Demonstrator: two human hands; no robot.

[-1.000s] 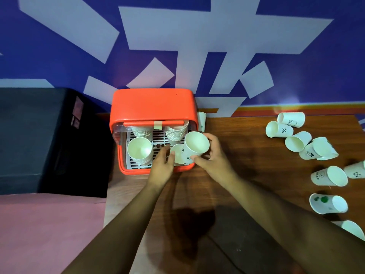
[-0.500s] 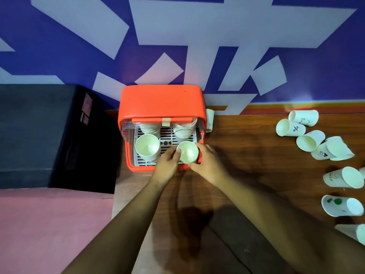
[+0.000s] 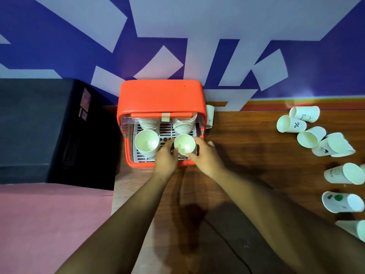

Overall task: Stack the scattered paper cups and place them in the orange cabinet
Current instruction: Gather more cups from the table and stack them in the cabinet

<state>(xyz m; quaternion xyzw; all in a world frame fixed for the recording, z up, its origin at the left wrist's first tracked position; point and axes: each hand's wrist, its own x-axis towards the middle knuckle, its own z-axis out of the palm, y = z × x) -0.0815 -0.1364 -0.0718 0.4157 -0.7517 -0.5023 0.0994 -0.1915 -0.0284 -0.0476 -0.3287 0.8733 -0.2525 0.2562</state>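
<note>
The left hand and the right hand meet at the open front of the orange cabinet, fingers curled from either side round an upright stack of paper cups over the grey slotted rack. Just left of the left hand stands a second stack, and beyond the fingertips two rear stacks sit under the raised lid. Well to the right of the right hand, loose cups lie tipped on the wooden table, and far left of the left hand sits a black box.
</note>
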